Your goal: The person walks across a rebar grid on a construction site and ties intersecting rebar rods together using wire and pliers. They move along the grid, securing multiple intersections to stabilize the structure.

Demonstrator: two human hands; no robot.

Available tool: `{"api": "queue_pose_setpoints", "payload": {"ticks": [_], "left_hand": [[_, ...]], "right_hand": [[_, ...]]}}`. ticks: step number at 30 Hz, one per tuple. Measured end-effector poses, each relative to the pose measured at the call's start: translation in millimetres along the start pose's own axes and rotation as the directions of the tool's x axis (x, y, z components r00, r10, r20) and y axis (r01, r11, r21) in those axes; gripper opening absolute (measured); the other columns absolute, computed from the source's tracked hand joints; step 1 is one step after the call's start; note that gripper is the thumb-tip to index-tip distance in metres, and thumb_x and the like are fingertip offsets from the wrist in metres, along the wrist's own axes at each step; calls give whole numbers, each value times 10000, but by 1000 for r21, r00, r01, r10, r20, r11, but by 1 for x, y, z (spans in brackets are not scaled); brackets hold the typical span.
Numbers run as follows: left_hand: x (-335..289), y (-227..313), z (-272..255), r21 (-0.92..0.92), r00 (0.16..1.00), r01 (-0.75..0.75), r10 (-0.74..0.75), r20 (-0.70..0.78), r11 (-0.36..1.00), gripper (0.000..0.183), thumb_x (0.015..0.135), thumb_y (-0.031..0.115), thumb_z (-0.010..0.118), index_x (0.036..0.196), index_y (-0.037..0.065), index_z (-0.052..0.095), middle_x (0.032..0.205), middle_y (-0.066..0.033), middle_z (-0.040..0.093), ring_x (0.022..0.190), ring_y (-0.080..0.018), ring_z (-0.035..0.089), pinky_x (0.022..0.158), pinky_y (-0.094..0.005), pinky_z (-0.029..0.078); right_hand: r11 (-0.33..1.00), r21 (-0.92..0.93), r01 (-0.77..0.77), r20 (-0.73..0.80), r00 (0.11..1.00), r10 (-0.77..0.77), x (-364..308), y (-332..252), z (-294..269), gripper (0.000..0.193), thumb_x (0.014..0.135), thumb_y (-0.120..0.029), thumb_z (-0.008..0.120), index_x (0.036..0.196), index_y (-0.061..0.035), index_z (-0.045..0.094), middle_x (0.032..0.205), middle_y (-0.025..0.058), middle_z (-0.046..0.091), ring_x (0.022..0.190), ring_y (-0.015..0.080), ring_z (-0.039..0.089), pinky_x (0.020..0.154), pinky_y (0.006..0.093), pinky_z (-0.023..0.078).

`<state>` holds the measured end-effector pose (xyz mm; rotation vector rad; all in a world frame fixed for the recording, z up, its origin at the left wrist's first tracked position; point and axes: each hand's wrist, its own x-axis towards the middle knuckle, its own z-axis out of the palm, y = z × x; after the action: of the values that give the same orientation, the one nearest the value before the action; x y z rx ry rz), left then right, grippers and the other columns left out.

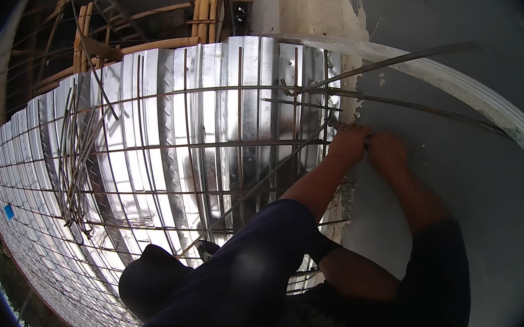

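Note:
My left hand is closed in a fist beside the edge of the ribbed metal decking. A short piece of a dark metal bar sticks out to its left and shows again between my fists. My right hand is closed just to the right, in line with the same bar; its fingers are mostly hidden. A thin diagonal steel rod runs up from beside my leg toward my left hand. Crossing steel bars form a grid over the shiny decking.
A loose long bar slants over the grey wall at upper right. Bundled rods lie on the grid at left. Bamboo poles stand beyond the decking. A pale curved-looking strip crosses the wall.

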<state>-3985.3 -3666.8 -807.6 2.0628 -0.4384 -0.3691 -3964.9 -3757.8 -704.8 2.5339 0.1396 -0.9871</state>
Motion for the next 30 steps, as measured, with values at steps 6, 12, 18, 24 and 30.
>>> {"api": "queue_pose_setpoints", "payload": {"ticks": [6, 12, 18, 24, 30], "left_hand": [[-38, 8, 8, 233, 971, -78, 127, -201, 969, 435, 804, 150, 577, 1220, 76, 476, 1150, -159, 550, 1219, -345, 435, 1031, -507, 310], [-26, 9, 14, 167, 990, -127, 134, -31, 978, 308, 764, 203, 645, 1032, 71, 570, 1082, -149, 577, 1147, -342, 487, 962, -481, 379], [-1, 5, 8, 62, 984, -67, 55, 171, 996, 232, 727, 109, 627, 953, 73, 588, 1047, -138, 600, 1087, -326, 528, 918, -451, 413], [-45, 5, -2, 260, 943, -214, 269, -196, 942, 297, 733, 94, 607, 1028, 87, 578, 1096, -127, 596, 1071, -300, 549, 921, -455, 399], [-13, 9, -37, 152, 950, 1, -48, 309, 988, 477, 770, 144, 604, 1234, 114, 498, 1252, -142, 496, 1238, -300, 429, 1035, -499, 314]], "right_hand": [[742, 533, -407, 680, 728, -88, 5, 12, -17, 229, 826, -174, 575, 892, 38, 632, 791, 144, 671, 702, 257, 677, 607, 410, 549], [528, 668, -524, 698, 687, -202, 4, 34, 28, 293, 831, -198, 606, 1014, 31, 608, 802, 161, 661, 726, 310, 672, 591, 465, 540], [993, -110, -47, -275, 961, 15, -30, -12, 24, 325, 822, -273, 612, 1011, -9, 620, 917, 165, 666, 905, 325, 648, 794, 492, 499], [491, 709, -506, 684, 664, -302, -7, 36, 40, 336, 878, -305, 586, 1028, -6, 562, 821, 146, 672, 678, 277, 673, 515, 415, 528], [370, 743, -558, 670, 626, -399, -9, 35, 17, 458, 906, -407, 558, 993, 43, 555, 757, 159, 664, 587, 237, 656, 421, 354, 478]]}}
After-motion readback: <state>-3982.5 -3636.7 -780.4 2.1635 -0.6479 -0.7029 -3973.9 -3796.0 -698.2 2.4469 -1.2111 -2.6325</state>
